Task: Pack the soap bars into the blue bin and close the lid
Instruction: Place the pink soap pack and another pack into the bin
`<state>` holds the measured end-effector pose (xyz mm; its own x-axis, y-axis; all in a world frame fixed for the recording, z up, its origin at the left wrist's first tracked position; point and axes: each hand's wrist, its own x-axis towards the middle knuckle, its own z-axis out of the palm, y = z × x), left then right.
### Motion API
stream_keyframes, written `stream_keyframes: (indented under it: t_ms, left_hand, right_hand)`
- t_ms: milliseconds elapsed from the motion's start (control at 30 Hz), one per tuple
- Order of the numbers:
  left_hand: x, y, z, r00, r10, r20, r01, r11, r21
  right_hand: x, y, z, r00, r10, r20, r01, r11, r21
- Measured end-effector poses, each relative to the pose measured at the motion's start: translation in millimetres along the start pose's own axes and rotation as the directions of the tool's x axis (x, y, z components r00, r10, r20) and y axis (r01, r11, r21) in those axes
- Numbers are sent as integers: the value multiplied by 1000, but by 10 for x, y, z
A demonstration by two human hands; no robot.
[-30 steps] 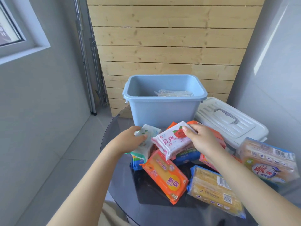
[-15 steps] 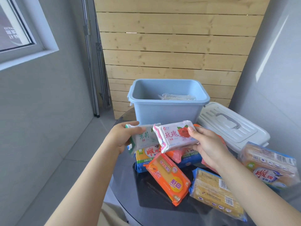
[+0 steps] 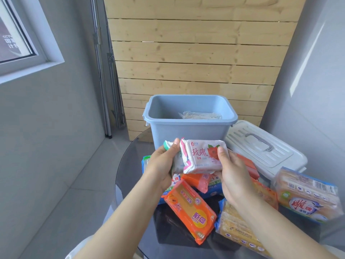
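Blue plastic forms the bin, which stands open at the far side of the round dark glass bench. Inside it, against the right part, lies one clear-wrapped pack. The white lid with its grey handle lies flat on the bench just right of the bin, not on it.

Both hands are raised in front of the bin wall, close together. The right hand grips the white and pink soap bar with the rose picture; its thumb lies on the front of the wrapper and the other fingers are behind it. The left hand grips a white soap bar with a green end; the hand and the pink bar, which touches it, hide most of this bar. Both bars are held above the pile, not in the bin.

Below the hands more soap packs lie on the bench in a loose heap. An orange pack lies tilted at the front, partly over a blue-edged pack. A second orange pack is behind it. At the right lie a long yellow pack with clear wrapper and a bigger blue and yellow multipack beside the lid.

Behind the bench there is a wall of pale wooden boards, and a window is at the upper left.
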<state>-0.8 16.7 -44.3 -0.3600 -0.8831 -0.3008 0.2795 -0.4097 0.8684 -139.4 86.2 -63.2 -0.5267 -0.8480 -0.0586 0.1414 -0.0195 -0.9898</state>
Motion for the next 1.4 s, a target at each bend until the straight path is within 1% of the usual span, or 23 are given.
stream_keyframes:
  t_ms: [67, 133, 233, 267, 333, 400, 467, 567, 667, 733, 800, 867, 933, 967, 1033, 1100, 1167, 1200, 1267, 1367, 1400]
  left_hand:
    - [-18, -16, 80, 1000, -7, -6, 7, 1000, -2]
    - [-42, -18, 144, 999, 19, 44, -20, 999, 41]
    - [-84, -47, 202, 982, 78, 172, -129, 944, 305]
    - [-86, -37, 221, 975, 69, 210, -140, 929, 343]
    - [-67, 37, 256, 966, 65, 250, -155, 920, 359]
    - [-39, 186, 310, 957, 106, 269, -203, 909, 364]
    - [21, 355, 384, 946, 183, 269, -276, 888, 367]
    - [146, 594, 515, 949, 255, 186, -311, 853, 419]
    - [388, 788, 619, 957, 250, 144, -289, 830, 476]
    - [616, 870, 679, 966, 224, 132, -260, 839, 478]
    - [862, 901, 736, 983, 162, 91, -186, 880, 437]
    - [1131, 902, 789, 996, 67, 61, -84, 936, 343]
    - [1412, 899, 815, 999, 2, 48, -16, 955, 297]
    - [1540, 891, 806, 1000, -9, 26, 1, 952, 305]
    - [1746, 848, 755, 998, -52, -21, 56, 926, 373]
    - [1876, 774, 723, 994, -98, -50, 110, 854, 508]
    - [1966, 732, 730, 994, -72, -88, 112, 739, 665]
    - [1969, 735, 743, 994, -48, -101, 106, 686, 720]
    - [1987, 758, 768, 994, -33, -107, 104, 622, 776]
    - [1985, 822, 773, 991, -58, -124, 135, 590, 796]
    - [1991, 835, 777, 990, -66, -125, 140, 583, 801]
  right_hand:
    - [-4, -7, 4, 999, -1, -33, 0, 1000, -29]
    - [1, -36, 3, 997, -2, -75, 0, 1000, -28]
    - [30, -119, -15, 994, 19, -109, -18, 1000, 14]
    - [41, -158, -27, 993, 28, -112, -24, 999, 34]
    - [53, -259, -36, 994, 43, -103, -36, 997, 68]
    - [86, -397, -27, 997, 30, -76, -22, 995, 102]
    - [162, -572, 0, 998, -29, -54, 36, 988, 149]
    - [346, -843, 63, 997, -70, -41, 76, 984, 160]
    - [651, -999, 106, 998, -62, -26, 65, 988, 139]
    - [911, -1068, 124, 997, -72, -35, 74, 995, 67]
    - [1183, -1093, 153, 995, -84, -58, 83, 996, -13]
    - [1441, -1063, 187, 995, -68, -73, 60, 993, -104]
    - [1696, -976, 213, 998, -35, -43, 25, 978, -207]
    - [1809, -913, 222, 1000, -19, -23, 12, 964, -266]
    - [2001, -776, 212, 1000, -19, -12, 11, 889, -458]
    - [2165, -657, 188, 999, -46, -17, 21, 719, -695]
    - [2269, -601, 191, 999, -28, -29, -8, 552, -834]
    - [2282, -602, 198, 999, -21, -33, -18, 481, -877]
    - [2286, -602, 219, 998, -60, -26, -2, 358, -934]
    - [2210, -589, 213, 973, -222, 67, 128, 272, -954]
    - [2182, -597, 203, 964, -243, 105, 161, 225, -961]
